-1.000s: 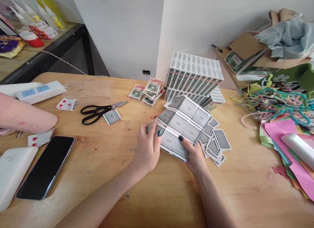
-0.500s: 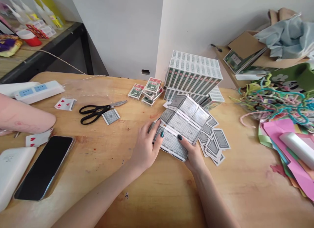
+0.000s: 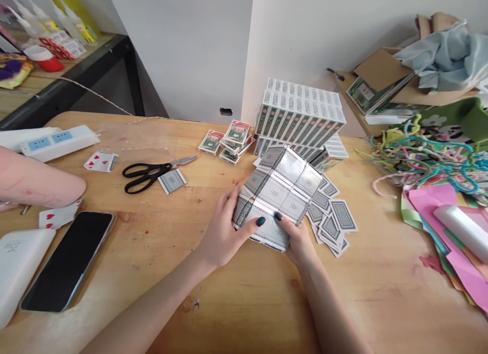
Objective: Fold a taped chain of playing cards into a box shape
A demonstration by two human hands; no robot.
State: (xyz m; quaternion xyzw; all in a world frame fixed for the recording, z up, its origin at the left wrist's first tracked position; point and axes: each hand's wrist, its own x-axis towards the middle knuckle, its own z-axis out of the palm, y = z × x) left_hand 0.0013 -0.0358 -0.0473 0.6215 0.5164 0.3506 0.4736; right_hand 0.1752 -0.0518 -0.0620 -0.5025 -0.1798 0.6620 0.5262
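Between my hands is a box made of playing cards (image 3: 275, 193), with grey patterned card backs facing out and white strips between them. It is tilted above the table. My left hand (image 3: 224, 229) grips its left side, thumb lying over the near face and fingers partly hidden along the edge. My right hand (image 3: 299, 242) holds the lower right corner, thumb on top and the other fingers hidden underneath. Just right of the box, loose playing cards (image 3: 331, 222) lie spread face down. Behind it stands a large stack of card packs (image 3: 301, 112).
Black-handled scissors (image 3: 152, 173) lie beside a cut card (image 3: 172, 181). A few card packs (image 3: 234, 140) sit at the back. At left are a phone (image 3: 68, 262), a power strip (image 3: 61, 140) and another person's arm (image 3: 38, 178). Pipe cleaners (image 3: 430, 155) and coloured paper (image 3: 438, 206) lie at right.
My left hand has shifted its grip: its thumb now reaches across the near face, close to the right thumb. The card box has turned slightly and moved a little left.
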